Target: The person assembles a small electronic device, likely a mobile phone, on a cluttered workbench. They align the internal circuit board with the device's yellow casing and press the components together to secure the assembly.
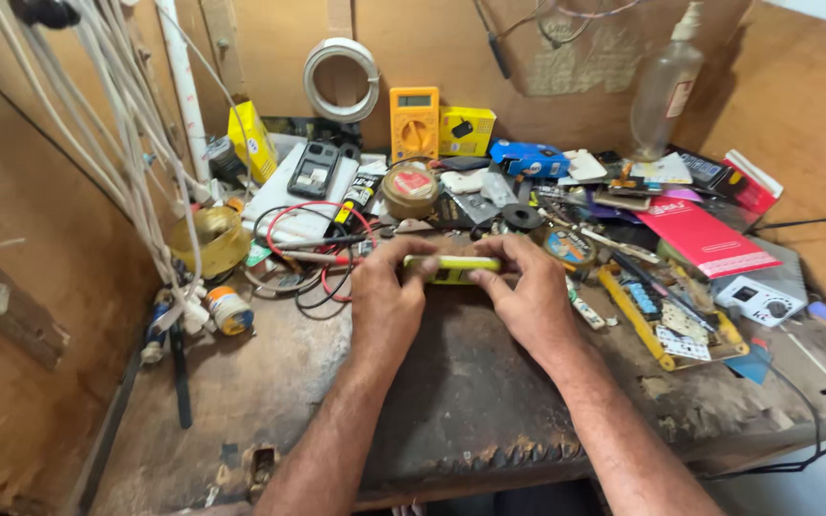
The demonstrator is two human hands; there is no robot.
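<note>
Yellow-green phone, both hands' fingers pinching

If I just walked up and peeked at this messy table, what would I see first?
First you'd spot two hands, the left hand and the right hand, holding a small yellow-green phone between them at the middle of the worn wooden bench. Behind them, against the back wall, stands a bright orange multimeter beside a yellow box. On the right lies a red booklet among scattered parts.

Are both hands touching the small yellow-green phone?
Touching. The head view shows the left hand and right hand gripping the small yellow-green phone at its ends.
</note>
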